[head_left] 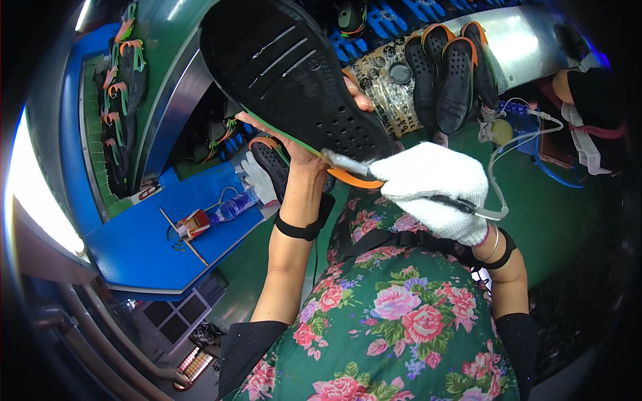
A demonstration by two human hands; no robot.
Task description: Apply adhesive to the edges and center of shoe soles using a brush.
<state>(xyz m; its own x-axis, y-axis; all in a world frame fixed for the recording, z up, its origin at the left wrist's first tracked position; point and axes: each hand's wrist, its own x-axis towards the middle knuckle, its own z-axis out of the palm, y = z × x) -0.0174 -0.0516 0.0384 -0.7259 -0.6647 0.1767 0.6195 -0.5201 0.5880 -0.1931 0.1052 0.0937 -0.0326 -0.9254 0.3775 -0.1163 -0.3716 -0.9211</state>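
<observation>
Raised in front of me is a large black shoe sole [287,73] with small holes toward its heel, three pale lines across its forefoot, and green and orange edging. My bare left hand [302,148] grips it from beneath, fingers partly hidden behind it. In a white knit glove, my right hand [438,190] is closed around a brush [353,165] with a metal ferrule. The brush tip lies at the sole's edge near the orange heel rim. A thin clear hose [493,167] runs from the brush's rear end.
Several black soles [456,87] stand at the back right beside a tape-covered panel [388,83]. On the blue table [147,247] at left are a bottle [234,205], a small red box [194,224] and white gloves [257,177]. More shoe parts [120,100] line the far left. Another person's arm [562,87] shows at right.
</observation>
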